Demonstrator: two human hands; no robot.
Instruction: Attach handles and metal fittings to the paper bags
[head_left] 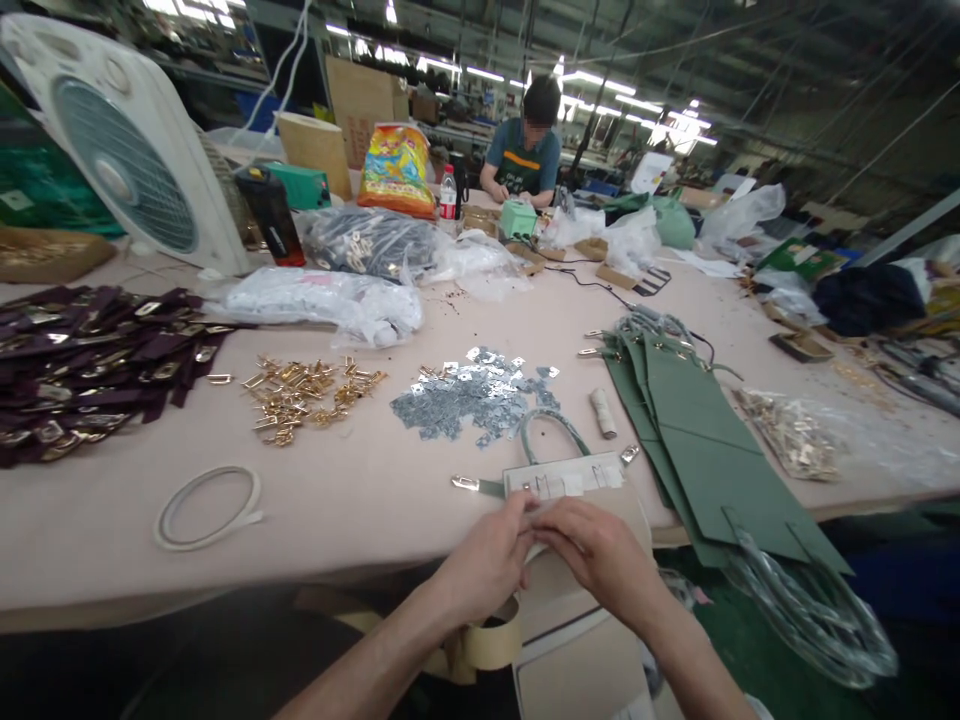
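A pale-backed bag panel point(585, 478) lies at the table's front edge, its lower part hanging towards me. It has a green handle point(556, 416), strips of white tape and a metal clasp point(466, 483) on a green strap to its left. My left hand point(491, 555) is closed at the panel's left side, fingertips pinching at its surface. My right hand point(600, 550) meets it there with bent fingers closed on the panel. What lies between the fingertips is too small to make out. A roll of cream tape point(495, 640) is below my left wrist.
Small silver metal plates point(472, 395) and gold fittings point(300, 395) lie in heaps beyond. Green bag panels point(720, 430) are stacked right; purple strips point(97, 360) are piled left. A tape ring point(206, 508), a fan point(142, 150) and a seated co-worker point(529, 150) are also in view.
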